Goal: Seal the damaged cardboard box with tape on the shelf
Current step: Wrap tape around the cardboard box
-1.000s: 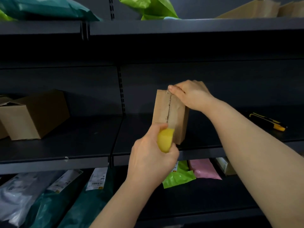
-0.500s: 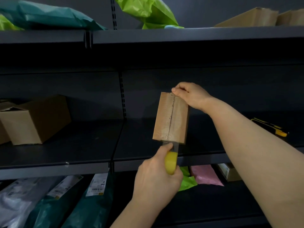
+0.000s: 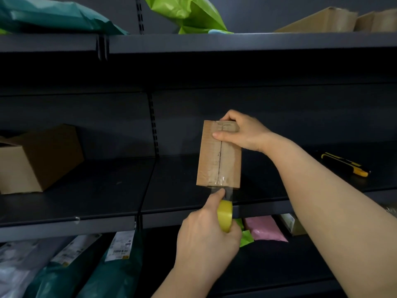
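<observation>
Two bare hands work on one small cardboard box (image 3: pixel 218 155), which stands on end on the dark middle shelf (image 3: pixel 107 190), its seam running top to bottom. The right hand (image 3: pixel 240 131) clamps the box's top end, thumb pressed flat on the front face and fingers curled over the upper edge and back. Clear tape (image 3: pixel 221 191) lies glossy down the seam and stretches off the bottom edge toward 6 o'clock, to a yellow tape roll (image 3: pixel 225 216). The left hand (image 3: pixel 206 235) is wrapped around that roll, its thumb tip laid against the stretched strip just below the box, other fingers closed around the roll. At 9 o'clock from the box a larger open carton (image 3: pixel 40 162) sits on the same shelf; at 3 o'clock lies a yellow-and-black utility knife (image 3: pixel 343 164).
</observation>
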A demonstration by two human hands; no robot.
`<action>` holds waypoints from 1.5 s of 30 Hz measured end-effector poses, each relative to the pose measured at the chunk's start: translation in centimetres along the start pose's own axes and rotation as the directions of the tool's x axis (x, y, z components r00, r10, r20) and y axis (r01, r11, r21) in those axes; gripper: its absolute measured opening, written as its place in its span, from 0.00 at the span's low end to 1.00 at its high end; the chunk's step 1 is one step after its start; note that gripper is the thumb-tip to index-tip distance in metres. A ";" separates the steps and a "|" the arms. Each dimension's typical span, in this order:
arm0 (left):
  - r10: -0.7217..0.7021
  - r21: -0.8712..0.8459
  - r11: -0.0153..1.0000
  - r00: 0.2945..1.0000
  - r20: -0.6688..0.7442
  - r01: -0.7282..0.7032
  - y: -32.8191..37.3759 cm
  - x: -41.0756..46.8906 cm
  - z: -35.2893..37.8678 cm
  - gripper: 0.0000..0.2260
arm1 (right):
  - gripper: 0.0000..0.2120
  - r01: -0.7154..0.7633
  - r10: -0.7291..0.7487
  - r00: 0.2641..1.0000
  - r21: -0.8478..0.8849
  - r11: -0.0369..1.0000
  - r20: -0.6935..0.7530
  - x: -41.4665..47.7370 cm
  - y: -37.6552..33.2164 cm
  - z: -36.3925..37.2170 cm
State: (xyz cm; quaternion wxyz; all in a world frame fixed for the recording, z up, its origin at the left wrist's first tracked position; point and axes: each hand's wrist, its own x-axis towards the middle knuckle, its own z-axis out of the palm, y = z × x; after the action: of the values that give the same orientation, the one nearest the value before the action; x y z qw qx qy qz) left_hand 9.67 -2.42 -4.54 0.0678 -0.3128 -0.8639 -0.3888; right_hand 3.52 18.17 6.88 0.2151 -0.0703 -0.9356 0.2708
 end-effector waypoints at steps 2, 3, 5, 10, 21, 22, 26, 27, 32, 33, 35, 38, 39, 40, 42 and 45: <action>-0.009 -0.015 1.000 1.000 0.004 0.009 0.1 0.4 0.0 0.28 | 0.18 -0.009 0.009 1.000 -0.033 0.999 -0.014 0.1 -0.1 0.0; -0.010 -0.017 1.000 1.000 0.005 0.010 0.2 0.5 0.1 0.28 | 0.19 -0.007 0.004 1.000 -0.099 0.995 -0.030 0.1 -0.1 0.2; -0.010 -0.023 1.000 1.000 0.011 0.011 0.3 0.9 0.1 0.28 | 0.21 0.009 -0.026 0.997 -0.234 0.972 -0.069 -0.2 -0.3 1.0; -0.036 -0.100 0.994 0.999 0.036 0.040 0.8 1.4 -0.1 0.27 | 0.20 -0.019 -0.001 0.992 -0.156 0.988 -0.126 -1.5 0.0 2.0; 0.039 -0.136 0.990 0.999 -0.038 -0.043 1.9 1.5 -2.2 0.24 | 0.13 -0.245 0.239 0.967 -0.072 0.967 -0.089 -1.2 2.0 1.6; 0.033 -0.129 0.991 0.998 -0.045 -0.039 2.0 1.8 -2.1 0.24 | 0.09 -0.144 0.104 0.977 -0.219 0.965 -0.184 -1.5 1.3 1.3; 0.045 -0.097 0.994 0.999 -0.031 -0.047 2.0 2.2 -2.0 0.18 | 0.23 0.148 -0.119 0.983 -0.225 0.963 0.138 -5.0 -2.7 1.1; 0.066 -0.089 0.994 0.997 -0.041 -0.069 1.9 2.1 -1.9 0.15 | 0.26 0.157 -0.103 0.965 -0.218 0.963 0.239 -5.8 -2.9 1.8; 0.120 -0.091 0.987 0.985 -0.127 -0.132 0.5 -0.3 -0.6 0.23 | 0.35 0.103 -0.060 0.968 -0.167 0.981 0.244 -6.0 -1.3 3.3; 0.111 -0.096 0.988 0.986 -0.125 -0.124 -0.2 -0.9 0.0 0.25 | 0.35 0.098 -0.050 0.966 -0.181 0.979 0.253 -5.9 -1.4 3.2; 0.058 -0.109 0.992 0.995 -0.081 -0.066 -1.7 -2.4 1.3 0.29 | 0.27 0.144 -0.076 0.956 -0.228 0.963 0.283 -5.8 -1.6 3.3; 0.065 -0.038 0.997 0.995 -0.071 -0.068 -3.4 -3.9 3.0 0.36 | 0.23 0.121 -0.057 0.955 -0.208 0.971 0.290 -6.1 -1.7 2.7; 0.088 -0.004 0.996 0.993 -0.084 -0.089 -3.7 -4.1 3.1 0.36 | 0.24 0.094 -0.038 0.958 -0.186 0.978 0.285 -6.2 -1.7 2.6; 0.111 0.017 0.994 0.988 -0.107 -0.110 -3.9 -4.2 3.2 0.35 | 0.24 0.096 -0.043 0.962 -0.183 0.978 0.270 -6.2 -1.6 2.6; 0.146 0.057 0.989 0.980 -0.138 -0.140 -4.0 -4.2 3.3 0.33 | 0.23 0.129 -0.082 0.971 -0.205 0.970 0.224 -6.2 -1.1 2.8; 0.143 0.111 0.986 0.980 -0.137 -0.128 -4.0 -3.5 3.7 0.30 | 0.24 0.144 -0.107 0.979 -0.218 0.965 0.173 -6.5 -0.7 3.0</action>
State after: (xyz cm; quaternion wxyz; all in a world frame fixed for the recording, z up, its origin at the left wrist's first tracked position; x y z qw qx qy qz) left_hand 10.52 -3.49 -10.88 0.1722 -0.3382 -0.8520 -0.3605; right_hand 8.02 14.50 2.57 0.1464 -0.0133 -0.9775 0.1514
